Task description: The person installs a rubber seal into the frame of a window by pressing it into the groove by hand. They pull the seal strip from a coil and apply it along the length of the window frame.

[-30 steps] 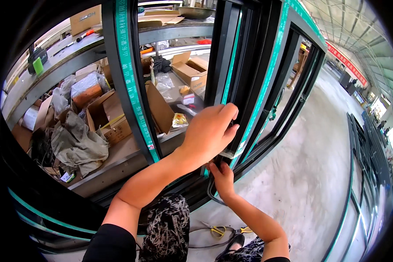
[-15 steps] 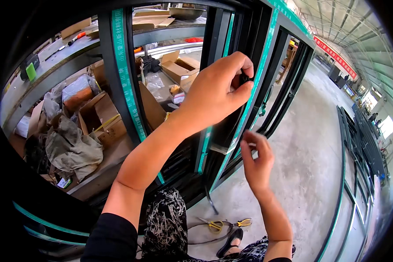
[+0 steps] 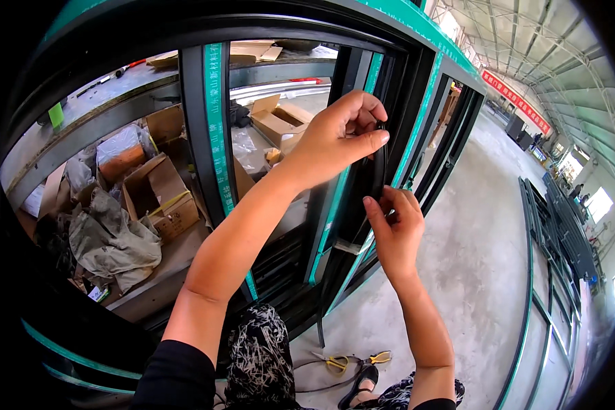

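Observation:
A dark window frame (image 3: 424, 78) with green protective tape stands upright before me. At its near vertical profile, my left hand (image 3: 338, 140) is closed, thumb and fingers pinching a thin black rubber strip (image 3: 380, 160). The strip bows slightly down from that pinch toward my right hand (image 3: 398, 232). Lower on the same profile, the right thumb and fingers are closed around the strip, though the exact contact is partly hidden against the dark frame. A loose dark tail (image 3: 320, 328) hangs from the bottom of the frame near my knee.
Yellow-handled scissors (image 3: 337, 365) and yellow-handled pliers (image 3: 380, 357) lie on the floor by my foot. Behind the frame, a workbench (image 3: 27, 154) has cardboard boxes (image 3: 173, 217) and a crumpled grey cloth (image 3: 109, 239) beneath it. More dark frames (image 3: 547, 301) lie at the right.
My right hand has risen to the profile and closed at the strip. The left hand has come slightly down, and the strip now shows between both hands. My view has shifted a little.

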{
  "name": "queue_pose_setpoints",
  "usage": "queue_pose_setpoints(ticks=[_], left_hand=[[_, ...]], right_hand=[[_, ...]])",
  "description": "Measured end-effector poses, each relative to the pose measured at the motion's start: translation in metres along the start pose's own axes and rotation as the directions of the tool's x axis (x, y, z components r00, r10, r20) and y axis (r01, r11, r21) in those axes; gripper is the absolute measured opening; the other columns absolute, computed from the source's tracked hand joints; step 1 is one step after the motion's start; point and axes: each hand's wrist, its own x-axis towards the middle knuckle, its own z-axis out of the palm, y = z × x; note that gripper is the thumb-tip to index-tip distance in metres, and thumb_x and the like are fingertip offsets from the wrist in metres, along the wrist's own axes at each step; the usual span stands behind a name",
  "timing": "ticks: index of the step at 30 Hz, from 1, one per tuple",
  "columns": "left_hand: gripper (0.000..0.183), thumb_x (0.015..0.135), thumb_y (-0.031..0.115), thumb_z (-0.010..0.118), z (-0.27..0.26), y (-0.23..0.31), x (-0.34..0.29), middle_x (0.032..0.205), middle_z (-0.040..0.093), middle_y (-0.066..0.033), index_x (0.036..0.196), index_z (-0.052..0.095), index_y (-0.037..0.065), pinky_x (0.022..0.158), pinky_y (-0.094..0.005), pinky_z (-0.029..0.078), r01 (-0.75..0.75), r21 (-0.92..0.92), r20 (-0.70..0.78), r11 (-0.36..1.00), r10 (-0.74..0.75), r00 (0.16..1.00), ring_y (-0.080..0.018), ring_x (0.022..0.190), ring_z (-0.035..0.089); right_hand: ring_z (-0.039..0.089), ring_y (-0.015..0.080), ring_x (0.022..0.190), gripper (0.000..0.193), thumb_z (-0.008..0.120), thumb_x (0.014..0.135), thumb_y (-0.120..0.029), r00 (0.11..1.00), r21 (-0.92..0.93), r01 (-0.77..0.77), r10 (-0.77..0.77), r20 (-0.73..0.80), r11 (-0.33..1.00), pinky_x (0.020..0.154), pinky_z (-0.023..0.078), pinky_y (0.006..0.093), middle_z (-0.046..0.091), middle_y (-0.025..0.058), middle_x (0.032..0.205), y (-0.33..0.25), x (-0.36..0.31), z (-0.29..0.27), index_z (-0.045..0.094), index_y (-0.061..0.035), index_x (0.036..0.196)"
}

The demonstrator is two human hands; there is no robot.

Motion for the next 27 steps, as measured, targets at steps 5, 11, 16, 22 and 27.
queue_pose_setpoints(ticks=[5, 11, 16, 22, 27], left_hand=[[0.027, 0.1, 0.018, 0.067, 0.014, -0.004, 0.0, 0.101, 0.062, -0.0008, 0.124, 0.06, 0.007, 0.079, -0.0263, 0.056, 0.068, -0.191, 0.028, 0.979, -0.064, 0.998, -0.0105, 0.095, 0.064], [0.018, 0.102, 0.014, 0.064, 0.025, -0.013, -0.002, 0.099, 0.067, -0.002, 0.115, 0.067, 0.001, 0.082, -0.026, 0.055, 0.013, 0.059, -0.017, 0.998, -0.012, 1.0, -0.01, 0.092, 0.065], [0.023, 0.103, 0.021, 0.064, 0.021, -0.019, -0.005, 0.095, 0.066, -0.0003, 0.112, 0.068, 0.0, 0.08, -0.0246, 0.053, 0.007, 0.079, -0.058, 0.997, -0.002, 0.998, -0.0084, 0.088, 0.064], [0.027, 0.103, 0.027, 0.065, 0.023, -0.015, -0.011, 0.09, 0.066, 0.0015, 0.108, 0.066, 0.0, 0.071, -0.0225, 0.048, 0.057, 0.07, -0.017, 0.996, -0.056, 0.998, -0.0046, 0.083, 0.059], [0.021, 0.096, 0.017, 0.071, 0.035, -0.015, -0.009, 0.088, 0.07, -0.0048, 0.1, 0.064, -0.002, 0.071, -0.0261, 0.054, 0.088, 0.192, -0.214, 0.977, -0.046, 0.976, -0.0094, 0.079, 0.066]], right_hand=[[0.055, 0.0204, 0.064, 0.015, 0.074, 0.091, -0.01, 0.997, -0.03, 0.035, -0.037, -0.068, 0.999, 0.058, 0.044, 0.0319, 0.058, 0.0097, 0.08, 0.008, 0.001, 0.003, 0.066, 0.0025, 0.095], [0.045, 0.0243, 0.063, 0.021, 0.064, 0.099, -0.01, 0.999, 0.079, -0.024, 0.027, -0.029, 0.997, 0.059, 0.039, 0.037, 0.049, 0.0119, 0.074, 0.006, 0.011, 0.002, 0.056, 0.0035, 0.085], [0.048, 0.0239, 0.066, 0.02, 0.065, 0.1, -0.013, 0.998, 0.092, -0.068, 0.069, -0.006, 0.993, 0.062, 0.041, 0.0354, 0.052, 0.0116, 0.076, 0.004, 0.015, 0.004, 0.062, 0.005, 0.093], [0.05, 0.0223, 0.068, 0.024, 0.064, 0.101, -0.018, 0.992, 0.105, -0.126, 0.127, -0.003, 0.986, 0.064, 0.042, 0.0342, 0.055, 0.0117, 0.077, 0.006, 0.016, 0.009, 0.064, 0.0055, 0.098], [0.056, 0.0184, 0.072, 0.021, 0.067, 0.099, -0.016, 0.977, 0.162, -0.211, 0.212, 0.01, 0.964, 0.066, 0.046, 0.0314, 0.06, 0.0104, 0.082, 0.005, 0.014, 0.011, 0.068, 0.004, 0.106]])
